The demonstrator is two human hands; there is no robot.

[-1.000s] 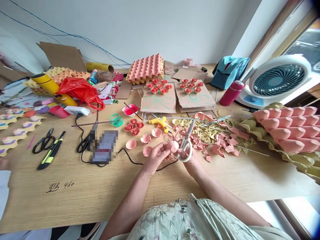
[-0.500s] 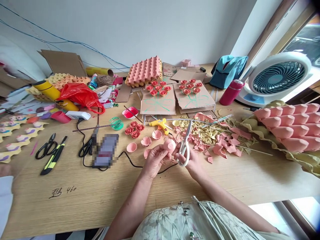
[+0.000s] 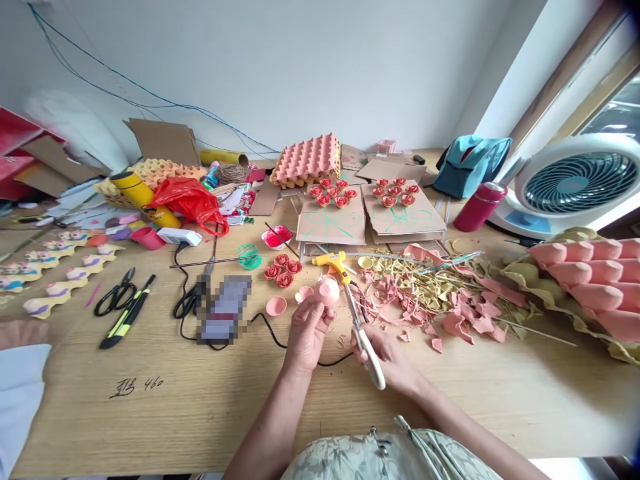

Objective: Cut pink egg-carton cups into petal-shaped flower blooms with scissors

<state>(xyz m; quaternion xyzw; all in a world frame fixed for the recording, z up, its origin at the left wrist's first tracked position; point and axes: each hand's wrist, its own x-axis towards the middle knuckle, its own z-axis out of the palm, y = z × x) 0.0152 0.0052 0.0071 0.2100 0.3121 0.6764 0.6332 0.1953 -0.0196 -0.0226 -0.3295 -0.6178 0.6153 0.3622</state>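
White-handled scissors (image 3: 371,357), wrapped in the right hand (image 3: 391,355); alongside, the left hand (image 3: 307,333) pinches a pink cup (image 3: 327,291) at its fingertips. Just beyond that grip lies a yellow glue gun (image 3: 336,263); farther off, red flowers (image 3: 341,201) on cardboard (image 3: 330,230).

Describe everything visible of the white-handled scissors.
The white-handled scissors have slim, silvery blades that look metal, and smooth white handles, perhaps plastic. Held in the right hand above the table, they slant, handles at the near end, blades pointing away toward the yellow glue gun. Seen nearly edge-on, the blades' opening cannot be judged.
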